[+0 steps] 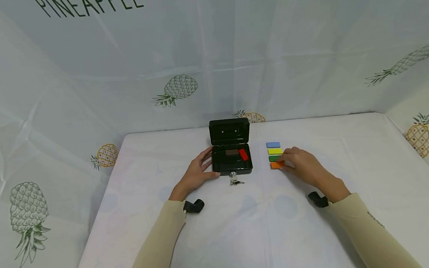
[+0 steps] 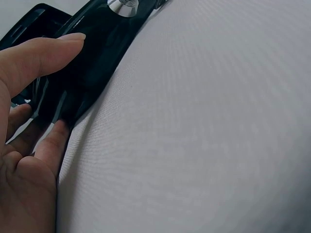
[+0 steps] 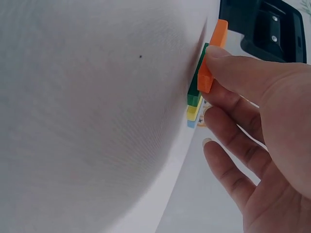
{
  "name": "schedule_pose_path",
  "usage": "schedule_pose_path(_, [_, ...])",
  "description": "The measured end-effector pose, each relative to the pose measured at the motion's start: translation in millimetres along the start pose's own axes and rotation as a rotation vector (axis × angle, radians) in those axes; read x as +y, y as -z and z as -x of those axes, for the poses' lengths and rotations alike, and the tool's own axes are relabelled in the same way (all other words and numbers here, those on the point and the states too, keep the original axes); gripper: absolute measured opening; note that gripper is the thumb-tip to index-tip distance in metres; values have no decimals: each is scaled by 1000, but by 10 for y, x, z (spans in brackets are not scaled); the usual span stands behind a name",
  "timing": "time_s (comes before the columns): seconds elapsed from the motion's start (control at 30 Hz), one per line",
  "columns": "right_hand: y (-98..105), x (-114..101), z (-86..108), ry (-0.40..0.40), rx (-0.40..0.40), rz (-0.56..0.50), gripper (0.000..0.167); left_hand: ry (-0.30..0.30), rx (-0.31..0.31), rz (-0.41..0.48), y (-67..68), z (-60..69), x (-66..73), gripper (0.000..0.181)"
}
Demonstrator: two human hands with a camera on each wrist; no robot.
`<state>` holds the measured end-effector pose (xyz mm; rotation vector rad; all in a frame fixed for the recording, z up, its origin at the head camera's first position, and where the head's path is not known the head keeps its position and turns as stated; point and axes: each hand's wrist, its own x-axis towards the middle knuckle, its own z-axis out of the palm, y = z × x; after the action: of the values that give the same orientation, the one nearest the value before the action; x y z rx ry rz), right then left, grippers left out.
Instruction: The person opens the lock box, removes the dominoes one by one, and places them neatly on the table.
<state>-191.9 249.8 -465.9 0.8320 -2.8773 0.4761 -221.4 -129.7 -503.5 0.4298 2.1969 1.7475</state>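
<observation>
A black metal cash box [image 1: 223,168] stands with its lid [image 1: 230,137] up. Inside lie a red block [image 1: 243,155] and a brown block [image 1: 232,152]. My left hand [image 1: 195,176] touches the box's left side with extended fingers, its thumb at the front corner. To the box's right, my right hand [image 1: 304,165] pinches an orange block [image 3: 220,34] between thumb and finger; it appears slightly raised. Behind it, a green block [image 1: 273,158], a yellow block [image 1: 274,151] and a blue block [image 1: 273,145] lie in a row.
Keys [image 1: 236,182] hang from the lock at the box's front. A white cloth [image 1: 223,235] covers the table, and a pineapple-printed sheet [image 1: 290,84] hangs behind it. Each wrist wears a black camera mount.
</observation>
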Motion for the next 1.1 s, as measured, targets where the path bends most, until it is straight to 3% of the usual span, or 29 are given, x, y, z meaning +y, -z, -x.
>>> schedule_pose_path(1.1, [-29, -7, -10, -1, 21, 27, 19, 15, -3, 10, 4, 7, 13, 99])
